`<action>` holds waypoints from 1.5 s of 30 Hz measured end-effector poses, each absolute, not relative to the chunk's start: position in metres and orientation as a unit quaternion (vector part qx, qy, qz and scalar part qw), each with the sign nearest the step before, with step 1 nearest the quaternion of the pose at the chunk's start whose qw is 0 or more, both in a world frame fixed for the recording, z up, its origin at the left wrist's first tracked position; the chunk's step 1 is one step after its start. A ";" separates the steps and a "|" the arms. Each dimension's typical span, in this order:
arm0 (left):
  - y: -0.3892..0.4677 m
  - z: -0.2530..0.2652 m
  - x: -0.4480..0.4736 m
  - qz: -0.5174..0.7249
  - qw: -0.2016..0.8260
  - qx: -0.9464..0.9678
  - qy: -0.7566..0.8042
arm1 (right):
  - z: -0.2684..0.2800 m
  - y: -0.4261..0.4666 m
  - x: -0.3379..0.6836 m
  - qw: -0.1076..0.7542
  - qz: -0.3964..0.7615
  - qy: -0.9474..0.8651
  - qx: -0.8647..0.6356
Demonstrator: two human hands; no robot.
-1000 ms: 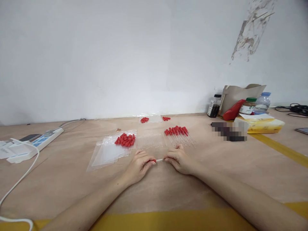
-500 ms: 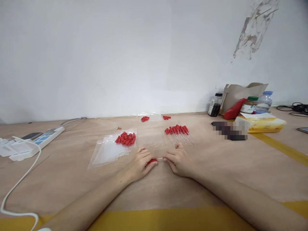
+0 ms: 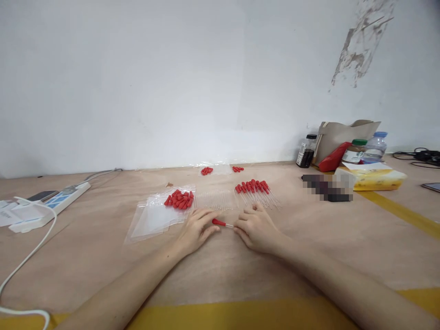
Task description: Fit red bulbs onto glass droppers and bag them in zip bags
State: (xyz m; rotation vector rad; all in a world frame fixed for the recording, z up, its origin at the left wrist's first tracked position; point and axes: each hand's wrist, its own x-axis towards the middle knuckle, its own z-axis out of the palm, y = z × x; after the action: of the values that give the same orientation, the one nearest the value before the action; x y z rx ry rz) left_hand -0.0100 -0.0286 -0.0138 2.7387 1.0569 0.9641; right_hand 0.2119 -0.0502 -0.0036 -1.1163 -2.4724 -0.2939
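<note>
A glass dropper with a red rubber bulb lies level between my hands, its bulb end to the left. My right hand is closed on its clear tube. My left hand is open beside the bulb, thumb and fingers apart around it. Behind my left hand, a pile of loose red rubber bulbs rests on clear plastic bags. Bare glass tubes lie in a row beyond my hands. To their right is a group of droppers with red bulbs fitted.
More red bulbs lie on plastic near the wall. At left are a power strip and a white cable. A dark bottle, a beige bag, a green-lidded jar and a yellow tissue pack stand at right.
My left hand has let go of the red bulb and drawn slightly left, its fingers opening. The right hand keeps hold of the tube.
</note>
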 end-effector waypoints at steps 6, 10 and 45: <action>-0.031 -0.021 -0.014 0.309 0.081 0.850 0.419 | 0.005 -0.006 0.232 0.239 0.014 -0.723 -0.648; -0.029 -0.020 -0.013 0.282 0.090 0.867 0.400 | 0.006 0.029 0.233 0.227 0.024 -0.664 -0.712; 0.018 -0.001 -0.058 0.287 -0.202 0.685 0.639 | 0.000 0.062 0.177 0.092 0.028 -0.679 -0.728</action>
State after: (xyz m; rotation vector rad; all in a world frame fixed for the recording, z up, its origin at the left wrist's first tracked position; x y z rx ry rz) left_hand -0.0578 0.0179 -0.0014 2.4804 2.3135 1.0411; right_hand 0.1771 0.0623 -0.0003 -2.1621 -2.0173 0.0825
